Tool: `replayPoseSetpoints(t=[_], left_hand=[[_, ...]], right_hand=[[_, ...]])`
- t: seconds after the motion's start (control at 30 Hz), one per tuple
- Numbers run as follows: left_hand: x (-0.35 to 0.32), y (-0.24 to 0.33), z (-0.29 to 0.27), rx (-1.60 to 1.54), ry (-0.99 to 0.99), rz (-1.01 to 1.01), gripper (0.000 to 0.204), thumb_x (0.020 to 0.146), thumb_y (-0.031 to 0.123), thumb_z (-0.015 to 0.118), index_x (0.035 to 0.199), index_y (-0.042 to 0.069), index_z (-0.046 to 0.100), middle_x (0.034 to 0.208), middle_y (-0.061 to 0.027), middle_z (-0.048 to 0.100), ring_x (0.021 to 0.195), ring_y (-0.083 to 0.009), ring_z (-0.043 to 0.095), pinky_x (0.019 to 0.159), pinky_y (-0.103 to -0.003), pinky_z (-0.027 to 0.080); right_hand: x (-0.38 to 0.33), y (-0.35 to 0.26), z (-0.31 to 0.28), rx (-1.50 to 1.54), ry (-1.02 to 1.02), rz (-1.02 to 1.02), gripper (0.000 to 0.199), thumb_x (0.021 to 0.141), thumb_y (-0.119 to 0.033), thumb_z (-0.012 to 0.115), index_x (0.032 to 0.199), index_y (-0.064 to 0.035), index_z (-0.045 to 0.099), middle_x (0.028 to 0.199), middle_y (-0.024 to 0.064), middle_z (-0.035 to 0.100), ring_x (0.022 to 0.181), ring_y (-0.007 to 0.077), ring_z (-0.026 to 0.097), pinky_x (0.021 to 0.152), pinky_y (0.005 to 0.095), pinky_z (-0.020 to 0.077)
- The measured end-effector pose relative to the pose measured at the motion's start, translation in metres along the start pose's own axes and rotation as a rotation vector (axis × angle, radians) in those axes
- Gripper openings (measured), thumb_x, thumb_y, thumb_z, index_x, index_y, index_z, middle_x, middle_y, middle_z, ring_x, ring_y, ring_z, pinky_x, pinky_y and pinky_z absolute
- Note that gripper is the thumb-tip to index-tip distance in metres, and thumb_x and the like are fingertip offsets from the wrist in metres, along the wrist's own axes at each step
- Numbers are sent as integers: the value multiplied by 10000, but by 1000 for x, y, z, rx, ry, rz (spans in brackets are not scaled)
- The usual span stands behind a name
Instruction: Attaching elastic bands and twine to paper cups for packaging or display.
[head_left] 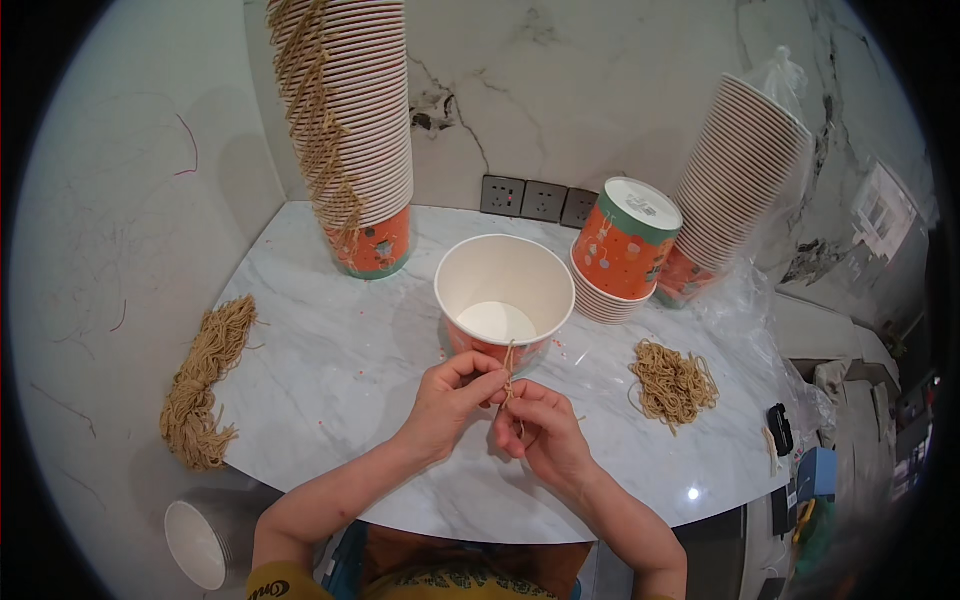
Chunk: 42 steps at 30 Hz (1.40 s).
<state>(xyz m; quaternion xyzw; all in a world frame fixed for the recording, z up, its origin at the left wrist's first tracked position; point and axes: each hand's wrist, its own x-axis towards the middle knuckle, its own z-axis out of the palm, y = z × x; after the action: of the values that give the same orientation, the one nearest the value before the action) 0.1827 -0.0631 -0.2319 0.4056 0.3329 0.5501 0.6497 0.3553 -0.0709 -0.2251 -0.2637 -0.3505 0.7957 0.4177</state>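
Pinched thumb-to-finger by both the left hand (452,400) and the right hand (550,432): one thin, twisty tan string (509,384), just in front of an open, white-lined paper bucket (505,272). Long axis running away from the body, upper end pointing at the near rim, can't tell if touching. Further out, two bunches of more string: shaggy hank (205,385) left, curly heap (675,385) right. Plus three ridged bucket stacks (372,120) behind.
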Motion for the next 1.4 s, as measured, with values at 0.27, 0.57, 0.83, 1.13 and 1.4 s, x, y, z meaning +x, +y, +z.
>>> replayPoseSetpoints(t=[0.27, 0.57, 0.83, 1.13, 1.4], left_hand=[[-1, 1, -1, 7, 1, -5, 93, 974, 142, 692, 1010, 57, 692, 867, 5, 669, 815, -65, 611, 739, -235, 466], [-2, 4, 1, 36, 43, 0, 94, 953, 119, 698, 1008, 44, 715, 954, -16, 681, 875, -94, 597, 778, -258, 471], [-3, 5, 1, 16, 30, -9, 93, 948, 117, 704, 1001, 41, 716, 923, -17, 684, 844, -99, 600, 775, -262, 481], [0, 5, -1, -5, 17, -12, 73, 960, 95, 678, 997, 36, 695, 876, -30, 674, 812, -107, 620, 762, -261, 481], [2, 4, -6, -30, 41, -24, 69, 963, 101, 676, 996, 42, 690, 879, -28, 674, 807, -106, 619, 762, -266, 489]], right_hand=[[0, 2, -4, -87, 15, 14, 169, 1008, -154, 591, 1070, -12, 656, 744, 99, 688, 549, 118, 597, 488, 237, 449], [5, 3, 3, 29, 106, 1, 204, 1047, -250, 577, 1078, -55, 625, 729, 108, 687, 499, 129, 579, 452, 247, 446], [3, 1, 4, 87, 54, 34, 190, 1051, -252, 563, 1004, -74, 611, 655, 113, 666, 420, 124, 520, 408, 222, 384], [1, -1, 4, 86, 13, 62, 173, 1038, -218, 527, 1004, -67, 605, 661, 142, 677, 420, 134, 534, 412, 224, 391], [0, -2, 6, 71, 32, 71, 184, 1028, -193, 503, 1054, -30, 586, 694, 179, 674, 430, 164, 495, 431, 254, 402]])
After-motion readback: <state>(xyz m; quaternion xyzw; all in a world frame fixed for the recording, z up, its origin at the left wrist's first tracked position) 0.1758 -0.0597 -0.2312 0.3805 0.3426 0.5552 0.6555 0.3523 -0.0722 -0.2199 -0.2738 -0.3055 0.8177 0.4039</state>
